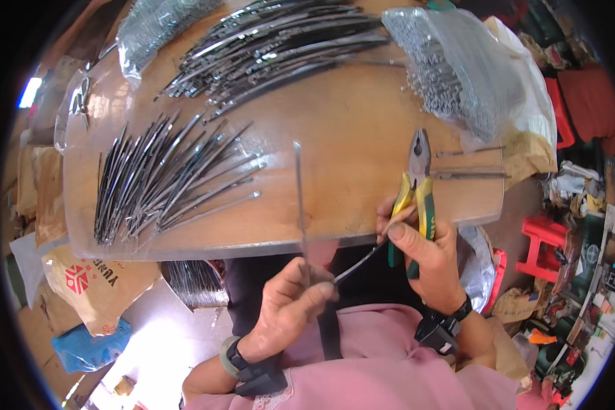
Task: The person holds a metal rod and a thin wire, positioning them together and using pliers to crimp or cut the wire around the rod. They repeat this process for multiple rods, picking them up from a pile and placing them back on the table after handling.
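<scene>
Left hand (290,301): nearest of all, below the table's near edge; fingers pinched together on a thin metal strip (298,198) that stands upright from the grip, and on the near end of a second, slanting rod (359,263).
Right hand (427,256): closed around the yellow-and-green handles of a pair of pliers (417,184); thumb and forefinger also touch the far end of the slanting rod.
Pliers' nose: points away over the near right part of the table; looks shut and grips nothing.
Piece in hand: held in the air between both hands, just off the near edge, not resting on the wood.
Likely done: fanned pile of rods with small end caps (164,178), left side of the table (348,116).
Likely waiting: big heap of long dark strips (280,48) at the far edge; clear bag of small metal parts (458,68) at the far right corner; another bag (150,27) at the far left corner.
Loose: two short rods (468,164) near the right edge.
Progress, my guess: roughly midway, much stock untouched.
</scene>
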Action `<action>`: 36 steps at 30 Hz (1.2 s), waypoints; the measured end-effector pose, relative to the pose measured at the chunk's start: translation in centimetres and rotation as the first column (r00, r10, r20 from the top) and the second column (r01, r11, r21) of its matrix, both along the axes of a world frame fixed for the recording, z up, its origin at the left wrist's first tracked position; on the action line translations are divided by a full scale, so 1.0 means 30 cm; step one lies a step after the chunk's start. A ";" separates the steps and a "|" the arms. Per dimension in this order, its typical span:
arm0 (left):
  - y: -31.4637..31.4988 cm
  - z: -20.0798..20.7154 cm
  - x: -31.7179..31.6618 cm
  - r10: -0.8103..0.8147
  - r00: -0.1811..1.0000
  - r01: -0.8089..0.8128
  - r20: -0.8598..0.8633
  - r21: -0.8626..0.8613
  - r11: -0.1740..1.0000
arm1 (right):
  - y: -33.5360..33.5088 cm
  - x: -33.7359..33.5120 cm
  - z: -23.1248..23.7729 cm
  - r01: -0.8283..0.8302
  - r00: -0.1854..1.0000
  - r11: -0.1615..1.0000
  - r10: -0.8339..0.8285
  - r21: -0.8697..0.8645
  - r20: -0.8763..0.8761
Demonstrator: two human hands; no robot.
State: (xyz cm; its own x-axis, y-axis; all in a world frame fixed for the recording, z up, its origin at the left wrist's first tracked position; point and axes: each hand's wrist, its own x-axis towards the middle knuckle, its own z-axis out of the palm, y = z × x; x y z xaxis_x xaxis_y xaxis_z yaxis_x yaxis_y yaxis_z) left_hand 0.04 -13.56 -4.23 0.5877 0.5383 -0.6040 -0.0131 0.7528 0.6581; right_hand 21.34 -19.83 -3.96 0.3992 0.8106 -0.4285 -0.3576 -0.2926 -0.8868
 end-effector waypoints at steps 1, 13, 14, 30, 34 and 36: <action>0.001 0.018 0.012 -0.051 0.998 0.051 0.020 0.008 0.999 | -0.006 -0.013 0.008 -0.006 1.000 1.000 0.006 -0.016 0.005; 0.316 0.093 -0.259 0.371 0.767 0.434 -0.523 0.849 0.301 | 0.209 0.265 0.215 -0.293 0.325 0.953 0.025 0.075 0.945; 0.351 0.100 -0.275 0.399 0.712 0.574 -0.578 0.806 0.142 | 0.250 0.281 0.222 -0.389 0.173 0.919 0.012 0.057 0.985; 0.587 -0.051 -0.233 0.532 0.679 0.721 -0.506 0.597 -0.351 | 0.435 0.370 0.106 -0.545 -0.491 0.793 -0.037 -0.273 0.870; 0.563 0.049 -0.171 0.447 0.778 0.564 -0.441 0.804 -0.188 | 0.380 0.355 0.142 -0.574 -0.468 0.790 -0.100 -0.216 0.878; 0.585 0.050 -0.084 0.287 0.864 0.475 -0.413 0.858 -0.197 | 0.368 0.323 0.142 -0.606 -0.422 0.776 -0.130 -0.173 0.897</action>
